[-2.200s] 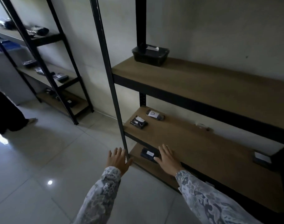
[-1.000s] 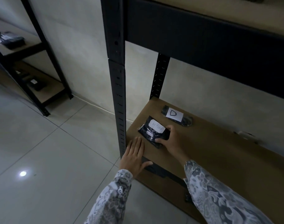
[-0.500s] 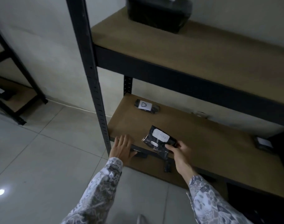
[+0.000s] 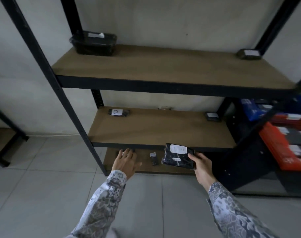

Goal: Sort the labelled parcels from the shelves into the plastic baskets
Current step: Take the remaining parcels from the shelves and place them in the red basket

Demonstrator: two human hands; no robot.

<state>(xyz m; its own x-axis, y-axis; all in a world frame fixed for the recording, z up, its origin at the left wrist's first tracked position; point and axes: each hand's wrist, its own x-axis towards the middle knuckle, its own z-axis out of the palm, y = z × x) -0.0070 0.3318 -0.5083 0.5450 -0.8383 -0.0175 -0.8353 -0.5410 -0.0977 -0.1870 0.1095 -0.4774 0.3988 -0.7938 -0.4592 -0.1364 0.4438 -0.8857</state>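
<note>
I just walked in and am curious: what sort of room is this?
Probably a small stockroom: a metal shelf rack holding labelled black parcels, with red and blue baskets alongside.

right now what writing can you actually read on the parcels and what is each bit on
"D": white label on the parcel at the back left of the middle shelf.
Parcel in the right hand: writing on its white label, too blurred to read.
Labels on the other shelf parcels and the red basket: too small to read.
</note>
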